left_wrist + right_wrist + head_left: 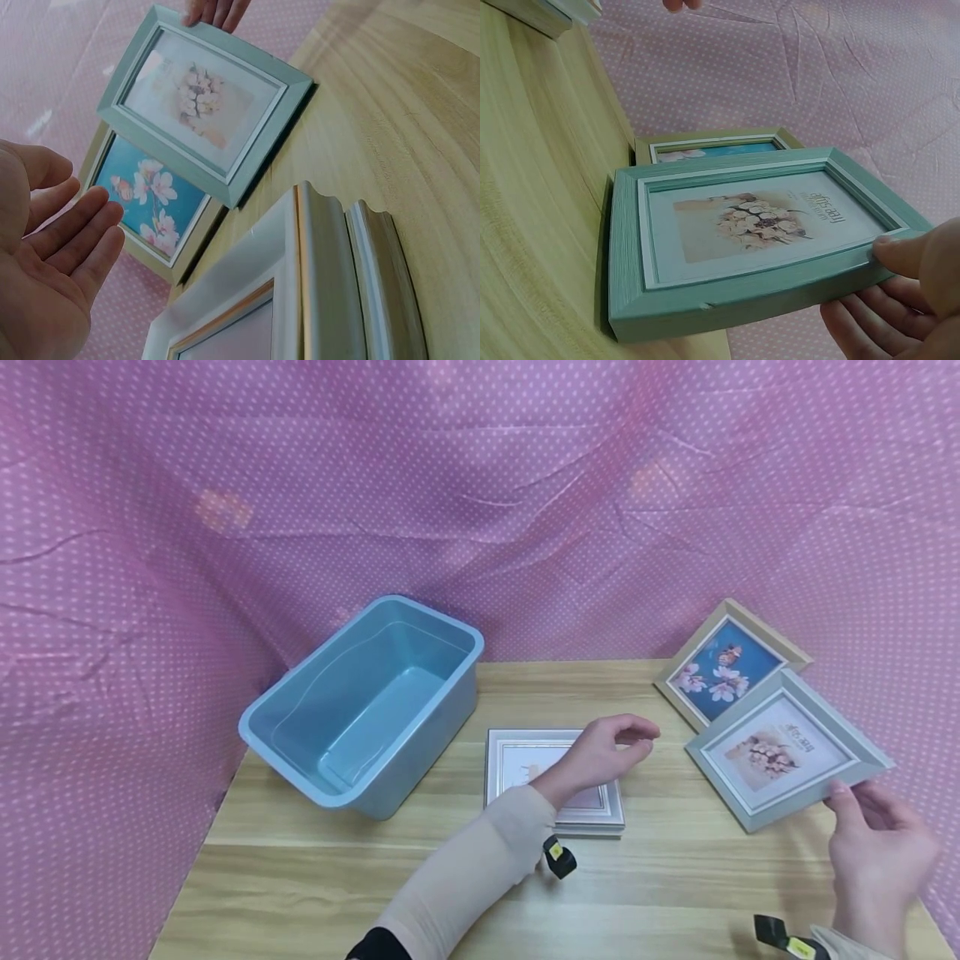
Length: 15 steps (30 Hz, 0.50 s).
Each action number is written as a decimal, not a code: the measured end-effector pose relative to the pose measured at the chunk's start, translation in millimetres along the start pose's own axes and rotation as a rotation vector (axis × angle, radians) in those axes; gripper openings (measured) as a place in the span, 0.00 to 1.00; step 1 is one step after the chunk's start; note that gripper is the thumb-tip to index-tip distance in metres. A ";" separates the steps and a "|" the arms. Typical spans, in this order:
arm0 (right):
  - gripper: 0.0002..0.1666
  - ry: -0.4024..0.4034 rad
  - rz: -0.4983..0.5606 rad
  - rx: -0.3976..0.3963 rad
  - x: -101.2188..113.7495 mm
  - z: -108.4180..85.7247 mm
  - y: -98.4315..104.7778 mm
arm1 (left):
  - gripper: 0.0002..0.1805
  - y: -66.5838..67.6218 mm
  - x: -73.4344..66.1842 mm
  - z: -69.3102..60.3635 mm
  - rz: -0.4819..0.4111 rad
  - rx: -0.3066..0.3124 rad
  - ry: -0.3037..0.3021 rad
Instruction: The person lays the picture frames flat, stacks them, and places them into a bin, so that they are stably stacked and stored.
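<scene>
My right hand (pixel 881 843) pinches the near right corner of a pale green picture frame (pixel 780 756), thumb on its face and fingers beneath. That frame tilts up, its left edge low by the table, and overlaps a wooden-coloured frame (pixel 723 668) showing pink blossoms on blue. My left hand (pixel 607 752) hovers with loosely bent fingers and holds nothing. Beneath the left wrist lie white picture frames (pixel 498 768), stacked flat; the left wrist view shows their layered edges (pixel 330 277). In the right wrist view the green frame (pixel 705 307) fills the middle.
A blue-grey plastic bin (pixel 420 760) stands at the left on the wood-grain table (pixel 300 877), with nothing visible inside. Pink dotted cloth (pixel 480 485) hangs behind the table and down both sides.
</scene>
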State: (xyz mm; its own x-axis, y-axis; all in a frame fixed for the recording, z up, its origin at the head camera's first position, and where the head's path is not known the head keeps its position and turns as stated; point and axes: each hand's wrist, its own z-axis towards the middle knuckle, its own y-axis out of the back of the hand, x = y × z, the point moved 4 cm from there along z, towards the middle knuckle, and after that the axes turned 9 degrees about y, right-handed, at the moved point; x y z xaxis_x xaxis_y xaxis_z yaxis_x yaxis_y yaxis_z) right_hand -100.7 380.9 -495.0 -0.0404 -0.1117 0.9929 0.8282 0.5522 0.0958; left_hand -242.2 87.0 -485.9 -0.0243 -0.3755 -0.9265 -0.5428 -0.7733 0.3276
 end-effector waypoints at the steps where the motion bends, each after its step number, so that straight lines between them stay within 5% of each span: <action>1: 0.17 0.003 0.006 -0.005 0.0 -0.2 0.0 | 0.16 -0.3 0.3 0.9 -0.002 0.000 -0.003; 9: 0.14 0.039 -0.056 -0.038 2.8 -4.7 5.6 | 0.16 -2.2 2.1 5.1 -0.002 0.008 -0.028; 15: 0.23 0.067 -0.122 -0.079 10.5 -9.0 10.8 | 0.16 -4.9 -0.3 6.7 0.008 0.019 -0.038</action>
State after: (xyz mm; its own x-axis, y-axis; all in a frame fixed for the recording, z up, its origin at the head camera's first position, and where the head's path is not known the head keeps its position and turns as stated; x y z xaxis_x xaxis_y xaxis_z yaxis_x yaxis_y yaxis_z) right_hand -87.1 378.2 -484.1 -0.1086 -0.2302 0.9671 0.8610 0.4645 0.2073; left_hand -245.2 94.4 -488.4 -0.0605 -0.3621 -0.9302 -0.5583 -0.7602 0.3322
